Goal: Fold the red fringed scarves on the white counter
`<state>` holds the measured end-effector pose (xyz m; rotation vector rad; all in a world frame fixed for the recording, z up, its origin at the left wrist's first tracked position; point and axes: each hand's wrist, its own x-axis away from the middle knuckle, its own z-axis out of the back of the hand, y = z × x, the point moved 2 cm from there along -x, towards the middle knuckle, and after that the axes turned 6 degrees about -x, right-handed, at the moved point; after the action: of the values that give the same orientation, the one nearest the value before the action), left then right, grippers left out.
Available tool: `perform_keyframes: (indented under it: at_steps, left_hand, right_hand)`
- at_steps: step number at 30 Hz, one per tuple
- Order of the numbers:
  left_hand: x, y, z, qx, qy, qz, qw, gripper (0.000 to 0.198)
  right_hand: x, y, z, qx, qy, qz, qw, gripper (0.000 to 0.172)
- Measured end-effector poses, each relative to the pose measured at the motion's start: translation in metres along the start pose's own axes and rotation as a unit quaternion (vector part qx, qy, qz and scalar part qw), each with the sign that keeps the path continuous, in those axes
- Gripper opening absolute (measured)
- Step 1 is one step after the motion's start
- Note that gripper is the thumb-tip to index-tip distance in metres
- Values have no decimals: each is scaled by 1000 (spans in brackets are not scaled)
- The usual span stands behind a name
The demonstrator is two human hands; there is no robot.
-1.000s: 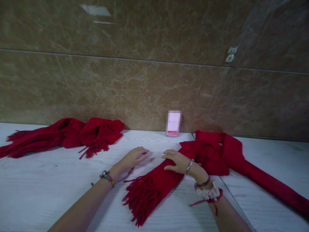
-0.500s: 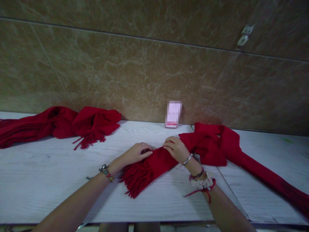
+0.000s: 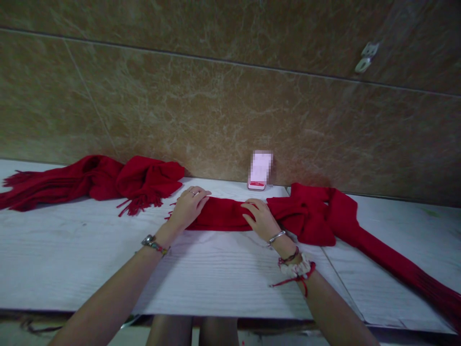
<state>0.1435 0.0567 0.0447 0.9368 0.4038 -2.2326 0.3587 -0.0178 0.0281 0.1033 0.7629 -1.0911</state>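
Note:
A long red scarf (image 3: pixel 225 217) with a fringe lies across the white wooden table (image 3: pixel 223 278), with its right part bunched near the wall and trailing off to the lower right. My left hand (image 3: pixel 189 206) is curled over the scarf's fringed left end and holds it; a few fringe threads stick out beside the fingers. My right hand (image 3: pixel 261 218) lies flat on the scarf's middle with its fingers stretched out to the left. Between the two hands the scarf runs straight, parallel to the wall.
A second red scarf (image 3: pixel 108 180) lies crumpled at the back left against the brown marble wall (image 3: pixel 216 105). A small pink-white blurred object (image 3: pixel 260 170) leans on the wall behind the hands. The table's front edge is near my knees (image 3: pixel 194 331).
My left hand took hold of the fringed end and carried it up and left, towards the wall. The scarf's end went from a diagonal to a straight line. My right hand flattened on it.

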Motion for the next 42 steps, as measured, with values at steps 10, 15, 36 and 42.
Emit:
perform_keyframes:
  at_steps: [10, 15, 36, 42]
  left_hand:
    - [12, 15, -26, 26, -192, 0, 981, 28]
    - [11, 13, -27, 38, -221, 22, 974, 28]
    - [5, 41, 9, 102, -98, -181, 973, 22]
    - [8, 43, 8, 197, -143, -128, 961, 34]
  right_hand:
    - [3, -1, -13, 60, -187, -74, 978, 30]
    - [1, -3, -10, 70, -200, -75, 974, 26]
    - [0, -3, -14, -36, 8, -28, 999, 39]
    - [1, -1, -17, -61, 10, 3, 998, 21]
